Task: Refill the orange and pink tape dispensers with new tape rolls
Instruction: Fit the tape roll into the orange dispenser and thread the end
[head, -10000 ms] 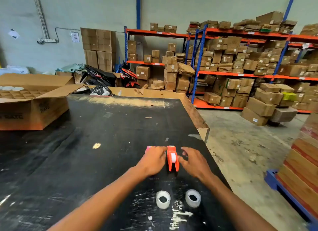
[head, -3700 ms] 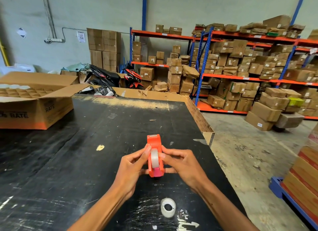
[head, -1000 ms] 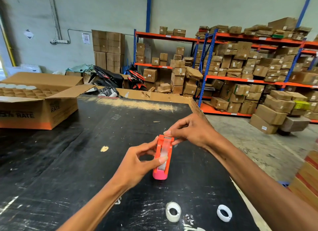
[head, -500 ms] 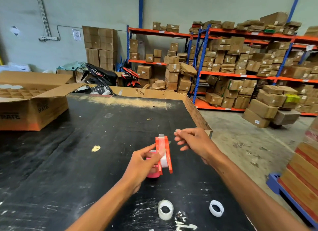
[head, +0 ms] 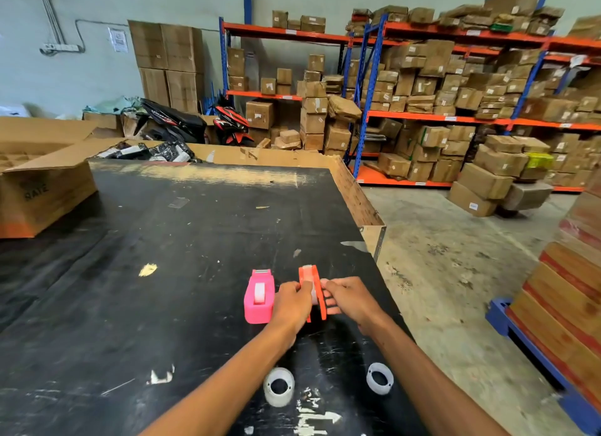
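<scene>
— Two dispensers stand side by side on the counter [head: 195, 240] now: half a second ago our left hand [head: 292, 300] held the pair lifted together, and now the pink dispenser [head: 258, 297] sits free just left of the orange dispenser [head: 312, 287].

— So where are our hands?

— Both grip the orange dispenser, left hand on its left face, right hand [head: 348, 299] pinching its right side; a roll shows inside it, and one in the pink dispenser too. We judge the refill nearly finished.

— Anything in our way?

— Little. Nearer us than the orange dispenser lie two white rings [head: 279, 387], probably spent cores. Far left of it sits an open carton [head: 42, 188]; the counter's right edge is near.
</scene>
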A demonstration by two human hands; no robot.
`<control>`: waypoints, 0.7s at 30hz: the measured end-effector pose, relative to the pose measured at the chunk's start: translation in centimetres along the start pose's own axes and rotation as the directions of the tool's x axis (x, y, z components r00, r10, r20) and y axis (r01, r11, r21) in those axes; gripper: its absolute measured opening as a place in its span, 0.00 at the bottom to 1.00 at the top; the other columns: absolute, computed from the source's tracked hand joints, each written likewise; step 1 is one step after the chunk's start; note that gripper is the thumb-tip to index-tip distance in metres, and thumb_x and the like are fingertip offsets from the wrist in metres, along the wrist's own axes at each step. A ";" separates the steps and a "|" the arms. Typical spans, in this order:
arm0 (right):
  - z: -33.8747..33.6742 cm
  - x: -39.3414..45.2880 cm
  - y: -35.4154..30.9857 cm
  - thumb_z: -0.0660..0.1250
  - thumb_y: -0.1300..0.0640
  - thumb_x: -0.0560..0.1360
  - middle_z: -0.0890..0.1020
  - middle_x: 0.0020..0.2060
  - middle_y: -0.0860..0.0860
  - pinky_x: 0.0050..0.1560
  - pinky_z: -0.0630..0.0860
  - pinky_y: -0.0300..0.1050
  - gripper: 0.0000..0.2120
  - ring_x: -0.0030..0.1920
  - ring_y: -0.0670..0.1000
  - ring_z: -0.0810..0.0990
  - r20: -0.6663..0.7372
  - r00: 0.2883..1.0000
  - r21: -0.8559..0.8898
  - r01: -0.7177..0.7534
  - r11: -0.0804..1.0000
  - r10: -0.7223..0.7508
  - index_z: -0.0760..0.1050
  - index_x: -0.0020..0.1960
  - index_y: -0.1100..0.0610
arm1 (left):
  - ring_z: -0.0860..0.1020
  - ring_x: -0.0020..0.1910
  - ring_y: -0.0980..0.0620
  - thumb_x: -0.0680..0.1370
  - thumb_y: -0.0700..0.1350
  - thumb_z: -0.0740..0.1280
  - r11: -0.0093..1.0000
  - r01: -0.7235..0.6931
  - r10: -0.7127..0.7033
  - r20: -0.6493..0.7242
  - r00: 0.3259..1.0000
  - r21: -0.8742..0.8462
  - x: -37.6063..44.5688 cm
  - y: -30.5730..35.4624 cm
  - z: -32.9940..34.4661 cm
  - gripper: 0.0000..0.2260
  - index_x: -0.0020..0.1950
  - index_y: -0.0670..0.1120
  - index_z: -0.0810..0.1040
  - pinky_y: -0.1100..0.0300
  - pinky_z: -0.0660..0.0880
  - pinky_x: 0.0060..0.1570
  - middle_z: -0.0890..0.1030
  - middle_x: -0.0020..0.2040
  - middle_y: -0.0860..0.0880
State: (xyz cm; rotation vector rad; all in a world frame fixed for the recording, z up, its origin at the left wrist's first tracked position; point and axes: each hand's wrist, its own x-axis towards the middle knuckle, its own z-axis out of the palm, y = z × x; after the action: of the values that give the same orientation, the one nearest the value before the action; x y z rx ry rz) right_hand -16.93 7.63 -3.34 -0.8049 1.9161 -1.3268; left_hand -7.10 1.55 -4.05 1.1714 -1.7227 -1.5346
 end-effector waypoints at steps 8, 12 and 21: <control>0.4 1.4 1.1 0.59 0.58 0.79 0.85 0.46 0.59 0.37 0.81 0.39 0.14 0.43 0.51 0.85 0.022 0.998 0.027 -0.061 0.998 0.060 0.81 0.51 0.66 | 0.78 0.53 0.37 0.79 0.46 0.57 0.988 -0.025 0.025 -0.001 1.000 0.150 0.4 -0.8 0.2 0.16 0.50 0.35 0.79 0.54 0.70 0.44 0.82 0.51 0.34; 0.4 1.5 1.1 0.60 0.57 0.79 0.86 0.43 0.56 0.36 0.80 0.37 0.14 0.42 0.48 0.85 0.028 0.998 0.003 -0.058 0.998 0.058 0.81 0.50 0.64 | 0.78 0.46 0.34 0.79 0.47 0.58 0.983 -0.055 0.050 0.032 0.998 0.175 0.4 -0.6 -0.1 0.16 0.40 0.39 0.78 0.52 0.70 0.41 0.82 0.44 0.35; 0.2 1.2 0.7 0.63 0.53 0.77 0.74 0.32 0.55 0.40 0.75 0.47 0.17 0.35 0.50 0.73 -0.093 0.993 -0.228 0.052 0.972 -0.075 0.78 0.37 0.65 | 0.74 0.35 0.50 0.79 0.40 0.58 0.955 -0.193 0.179 0.082 0.980 0.224 -1.3 1.0 -2.3 0.10 0.42 0.42 0.78 0.58 0.71 0.38 0.77 0.36 0.48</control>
State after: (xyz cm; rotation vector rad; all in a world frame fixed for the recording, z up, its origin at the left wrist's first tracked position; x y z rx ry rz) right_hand -17.54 6.81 -4.26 -0.9321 2.1655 -1.2225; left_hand -4.80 1.49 -2.48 1.0446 -2.0340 -1.2961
